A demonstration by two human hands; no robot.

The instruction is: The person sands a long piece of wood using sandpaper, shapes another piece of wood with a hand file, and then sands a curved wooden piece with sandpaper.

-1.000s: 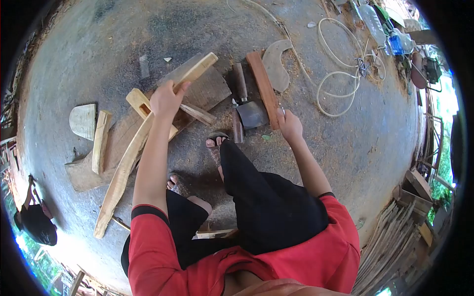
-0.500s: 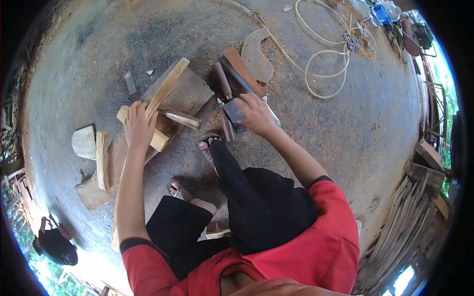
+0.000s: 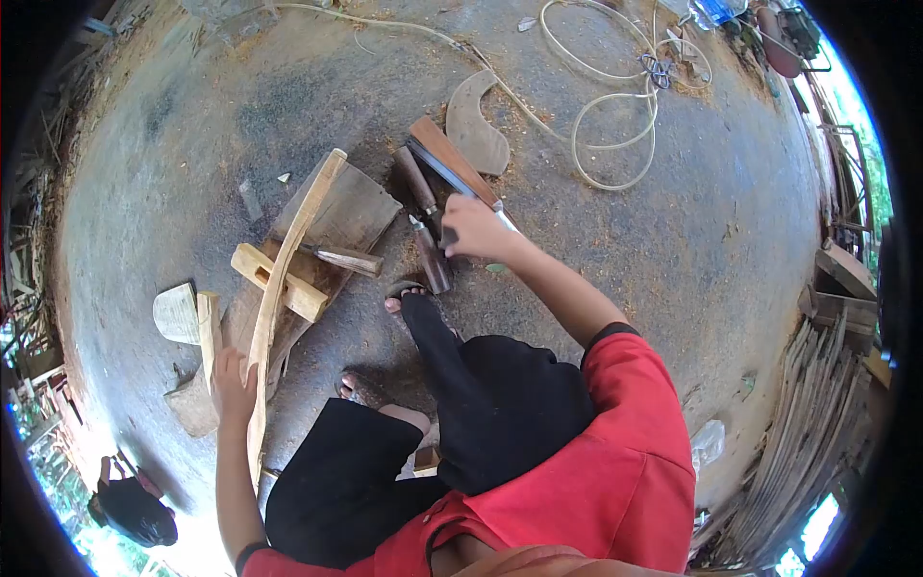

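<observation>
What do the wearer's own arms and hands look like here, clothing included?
Both the left hand and right hand are bare, with no gloves. The short right sleeve is red with a black band at its hem; the left sleeve, partly cut off by the frame, matches. No watch or bracelet shows; rings are too small to tell.

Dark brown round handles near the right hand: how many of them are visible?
2: the upper handle is up-left of the right hand, the lower handle down-left. The hand may hide others.
</observation>
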